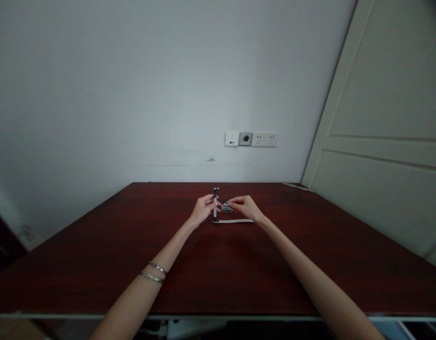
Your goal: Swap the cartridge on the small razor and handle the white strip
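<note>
Red-brown table (pixel 97 264) lay bare toward every edge; left hand (pixel 203 209) pinched an upright strip (pixel 215 205), right hand (pixel 244 207) gripped a small part (pixel 225 208), too tiny to identify.

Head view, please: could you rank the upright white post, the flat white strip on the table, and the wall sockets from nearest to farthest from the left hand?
1. Upright white post: at the left hand's fingertips.
2. Flat white strip: on the table, just right of the post's foot.
3. Wall sockets: on the wall, beyond the table's far edge.
</note>
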### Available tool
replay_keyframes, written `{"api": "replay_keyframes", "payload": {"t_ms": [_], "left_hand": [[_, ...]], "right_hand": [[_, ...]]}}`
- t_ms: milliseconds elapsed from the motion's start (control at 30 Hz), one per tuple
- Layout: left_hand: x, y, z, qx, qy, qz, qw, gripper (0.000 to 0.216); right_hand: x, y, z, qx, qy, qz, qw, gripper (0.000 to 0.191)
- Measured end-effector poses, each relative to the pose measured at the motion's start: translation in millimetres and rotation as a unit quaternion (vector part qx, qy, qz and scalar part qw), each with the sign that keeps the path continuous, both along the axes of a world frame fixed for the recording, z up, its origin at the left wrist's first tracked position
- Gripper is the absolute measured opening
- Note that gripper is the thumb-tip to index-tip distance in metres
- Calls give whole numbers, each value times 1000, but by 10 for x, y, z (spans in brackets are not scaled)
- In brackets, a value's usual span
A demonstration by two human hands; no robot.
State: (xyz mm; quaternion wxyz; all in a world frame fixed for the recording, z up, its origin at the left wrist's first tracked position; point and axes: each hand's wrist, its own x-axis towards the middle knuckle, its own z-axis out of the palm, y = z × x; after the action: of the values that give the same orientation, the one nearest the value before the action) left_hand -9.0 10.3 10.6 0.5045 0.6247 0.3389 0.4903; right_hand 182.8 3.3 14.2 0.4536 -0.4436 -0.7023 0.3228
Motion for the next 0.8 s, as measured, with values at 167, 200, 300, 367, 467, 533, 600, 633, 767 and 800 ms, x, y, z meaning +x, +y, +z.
{"api": "replay_keyframes", "payload": {"t_ms": [167,200,300,367,467,533,600,633,767,800], "left_hand": [[36,-62,18,-2,23,-11,1000,28],[40,-73,26,-1,26,-12,1000,27],[43,-93,43,8,27,-13,1000,25],[39,-92,45,11,26,-14,1000,25],[31,-78,44,7,19,-14,1000,25],[25,-67,48,1,16,-7,1000,24],[17,-61,57,-5,12,3,1000,23],[12,-61,63,-7,10,8,1000,23],[-7,-72,85,-17,9,14,1000,24],[-10,-76,88,-20,10,13,1000,25]], "right_hand": [[-96,-44,-38,18,6,14,1000,32],[-115,-50,-42,24,5,17,1000,31],[-162,-82,-42,39,-16,14,999,29],[-182,-117,-23,53,-36,0,998,28],[-189,-187,40,119,-81,-25,989,24],[-175,-241,86,181,-124,-29,975,21],[-154,-290,114,234,-172,-23,957,20],[-144,-309,118,255,-197,-21,946,20],[-123,-343,90,313,-304,-46,899,25],[-123,-342,81,322,-325,-54,887,26]]}}
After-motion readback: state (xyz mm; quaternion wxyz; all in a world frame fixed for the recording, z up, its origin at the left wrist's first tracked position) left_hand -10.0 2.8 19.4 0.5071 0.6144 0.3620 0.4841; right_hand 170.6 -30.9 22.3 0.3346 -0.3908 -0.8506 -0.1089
